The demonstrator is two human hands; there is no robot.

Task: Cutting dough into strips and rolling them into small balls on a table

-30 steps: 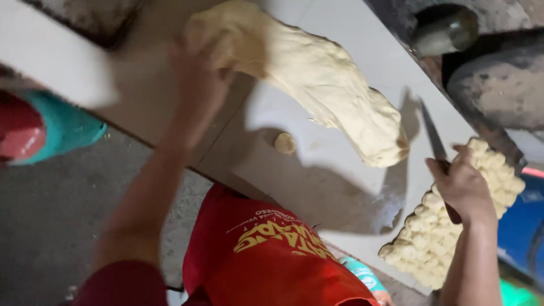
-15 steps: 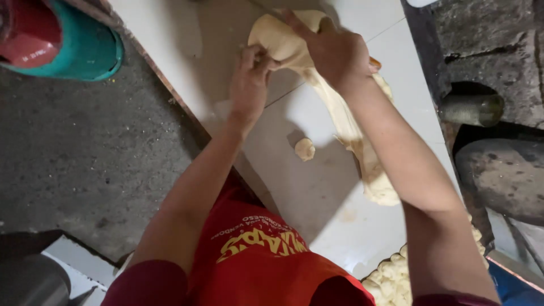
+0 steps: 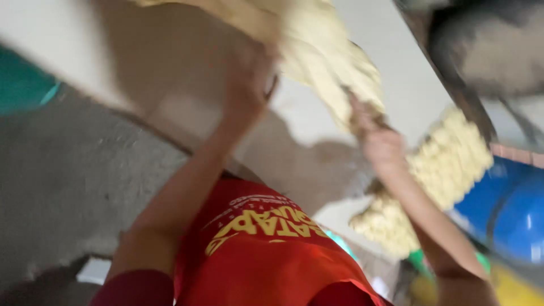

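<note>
A: Surroundings, biggest first?

B: White worktop fills the upper frame; grey floor lower left; a blue drum at right. Frame blurred.

A: The dough?

B: Large pale dough mass on the worktop, up top. Left hand presses its near edge, grip unclear. Right hand is closed just below its lower end; what it grips, cannot tell.

A: Smaller things?

B: A cluster of cut dough pieces lies right of that hand.

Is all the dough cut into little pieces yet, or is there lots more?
Not yet. A pile of small cut pieces already sits on the white table. Both hands, left hand and right hand, are on the big dough lump, which looks mostly uncut.
</note>
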